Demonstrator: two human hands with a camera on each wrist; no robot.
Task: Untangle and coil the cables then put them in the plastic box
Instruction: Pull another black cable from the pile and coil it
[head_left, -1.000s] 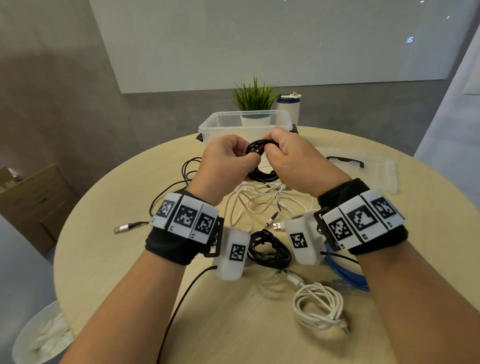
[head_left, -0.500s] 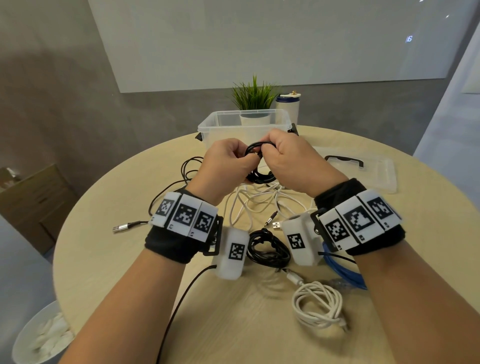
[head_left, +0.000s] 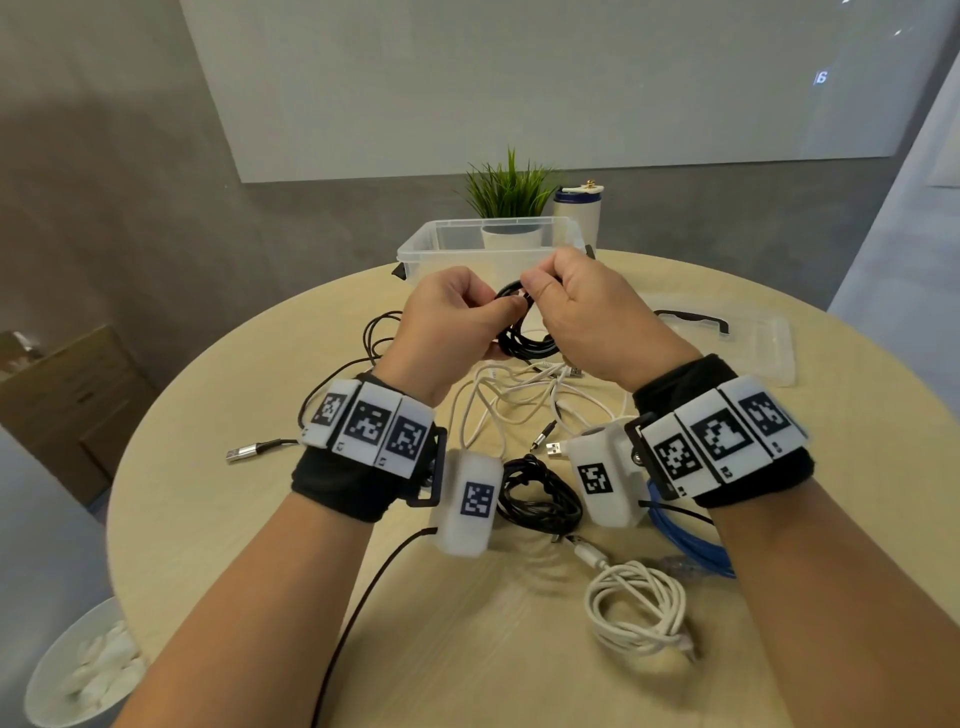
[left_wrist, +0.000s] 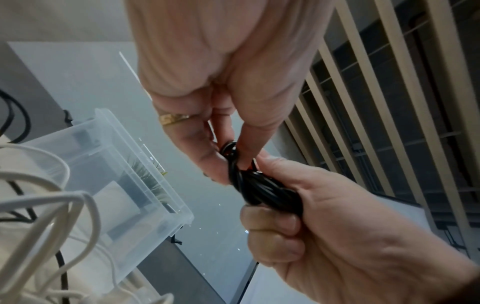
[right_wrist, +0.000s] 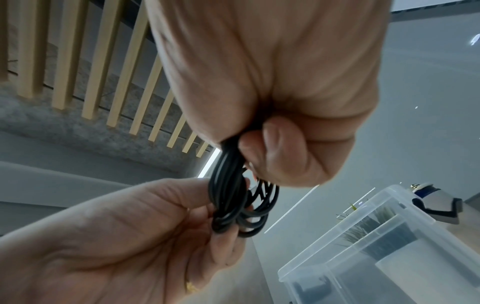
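I hold the thin black cable coil (head_left: 524, 340) in the air above the round pale wooden counter (head_left: 260, 545), between my two hands. My left hand (head_left: 447, 322) is closed around one side of the bundle, with thumb and fingers curled on the loops. My right hand (head_left: 587, 312) grips the other side and pinches some strands at the top. I judge that I am finishing the coil, maybe tucking the last end, but the plug itself I cannot see.

The clear plastic box (head_left: 488, 244) stands open just beyond my grip, and its lid (head_left: 748, 348) lies to the right of my right hand. I see no cable inside the box.

What can go wrong here: the loops are many and springy, so if one hand relaxes before the end is secured, the coil can open and fall on the loose white cables (head_left: 524, 400) directly under my grip and tangle again. A long black cable (head_left: 363, 358) runs from below my left hand toward a metal USB plug (head_left: 244, 451); I cannot tell whether it belongs to the coil. If it does, lifting toward the box may drag it. Nearer to me lie a black coiled bundle (head_left: 540, 496), a white coiled cable (head_left: 639, 608) and a blue cable (head_left: 691, 545).
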